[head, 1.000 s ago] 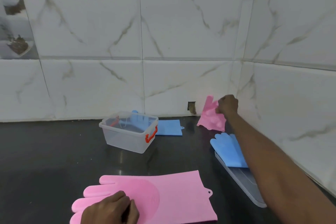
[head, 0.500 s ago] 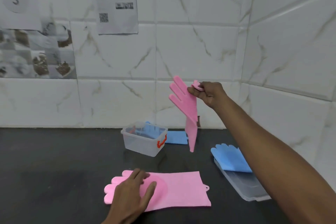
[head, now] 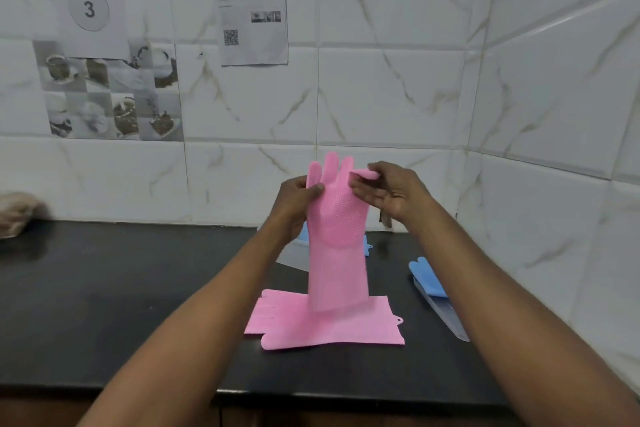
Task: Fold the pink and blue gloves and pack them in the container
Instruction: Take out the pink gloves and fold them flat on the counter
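Note:
A pink glove (head: 337,236) hangs upright in the air, fingers up, held by both hands. My left hand (head: 294,204) pinches its left edge near the fingers. My right hand (head: 391,189) pinches its thumb at the upper right. A second pink glove (head: 311,326) lies flat on the black counter (head: 121,305) below, fingers to the left. A blue glove (head: 427,276) lies at the right on a clear lid (head: 446,317). The clear container (head: 294,258) is mostly hidden behind the held glove and my left arm, with another blue glove (head: 367,246) peeking out beside it.
Marble-tiled walls close the counter at the back and right. Printed papers (head: 252,7) hang on the back wall. A brownish bundle (head: 15,213) lies at the far left of the counter. The counter's front edge runs across the bottom.
My left hand left the flat pink glove and now pinches the hanging one. My right hand has brought that glove in over the flat one. The camera tilted up and back.

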A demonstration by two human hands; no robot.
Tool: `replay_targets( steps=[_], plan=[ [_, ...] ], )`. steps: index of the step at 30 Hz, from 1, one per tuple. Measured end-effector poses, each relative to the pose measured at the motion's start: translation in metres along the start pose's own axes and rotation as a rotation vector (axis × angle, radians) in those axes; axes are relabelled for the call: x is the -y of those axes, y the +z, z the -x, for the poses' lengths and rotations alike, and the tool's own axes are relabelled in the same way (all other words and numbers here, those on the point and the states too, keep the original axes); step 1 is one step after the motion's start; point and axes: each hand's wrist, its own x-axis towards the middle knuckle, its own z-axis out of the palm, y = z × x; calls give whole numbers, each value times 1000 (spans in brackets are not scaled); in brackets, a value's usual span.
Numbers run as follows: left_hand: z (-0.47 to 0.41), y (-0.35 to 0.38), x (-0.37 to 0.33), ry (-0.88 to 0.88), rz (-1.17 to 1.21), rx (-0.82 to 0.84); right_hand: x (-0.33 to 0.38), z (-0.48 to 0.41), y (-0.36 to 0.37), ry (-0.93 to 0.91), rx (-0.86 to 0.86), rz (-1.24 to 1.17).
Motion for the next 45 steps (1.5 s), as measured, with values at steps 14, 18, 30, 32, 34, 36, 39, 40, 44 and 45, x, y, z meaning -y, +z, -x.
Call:
replay_targets(
  steps=[14,18,30,32,34,36,39,40,44,45],
  plan=[
    [-4,-27,-32,-8,202,293,-70,4,-34,33,242,123],
    [-1,-31,-22,-75,294,222,-72,0,-21,-106,239,-75],
    [-10,-35,-22,-107,-201,43,-59,-9,-8,-162,39,201],
    [-8,-34,-20,-202,-525,-9,-58,-11,-7,-235,-33,336],
    [-2,-32,-17,-461,-451,135,-52,-11,-4,-344,-63,543],
    [2,-28,-9,-700,-140,314,-47,-6,1,-485,-75,826],
    [11,-15,10,-750,420,371,-51,6,13,-662,-42,1208],
    [14,-11,18,-711,559,357,-57,11,19,-672,13,1298],
    [23,-4,47,-518,934,360,-86,31,24,-529,313,1454],
    [25,-7,53,-491,1003,362,-86,34,18,-503,294,1325]
  ],
)
